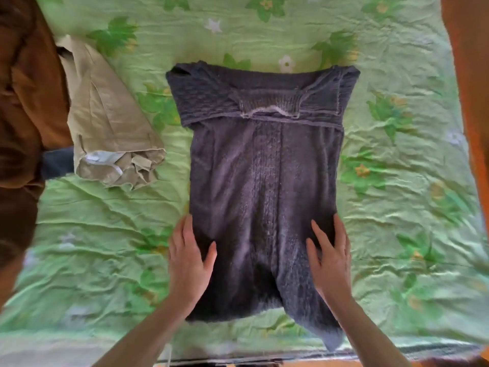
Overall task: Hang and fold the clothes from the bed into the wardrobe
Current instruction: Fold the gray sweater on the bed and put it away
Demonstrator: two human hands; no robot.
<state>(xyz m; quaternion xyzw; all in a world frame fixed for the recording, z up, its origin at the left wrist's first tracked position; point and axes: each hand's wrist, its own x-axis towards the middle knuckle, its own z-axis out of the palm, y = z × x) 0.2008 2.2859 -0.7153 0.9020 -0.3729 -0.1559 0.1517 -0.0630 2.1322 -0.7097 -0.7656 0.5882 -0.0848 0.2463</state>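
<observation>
While our left hand (pixel 189 256) and right hand (pixel 330 256) press flat, fingers spread, on the sweater (pixel 262 168) at centre frame, its loose knit may bunch when we fold.

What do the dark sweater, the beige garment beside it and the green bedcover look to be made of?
Dark sweater: knitted yarn, probably wool or acrylic; fuzzy, with a cable rib down the middle. Beige garment: thin woven cloth, likely cotton; matte, sharply creased. Green bedcover: light woven sheet with printed flowers, finely wrinkled, slight sheen.
</observation>
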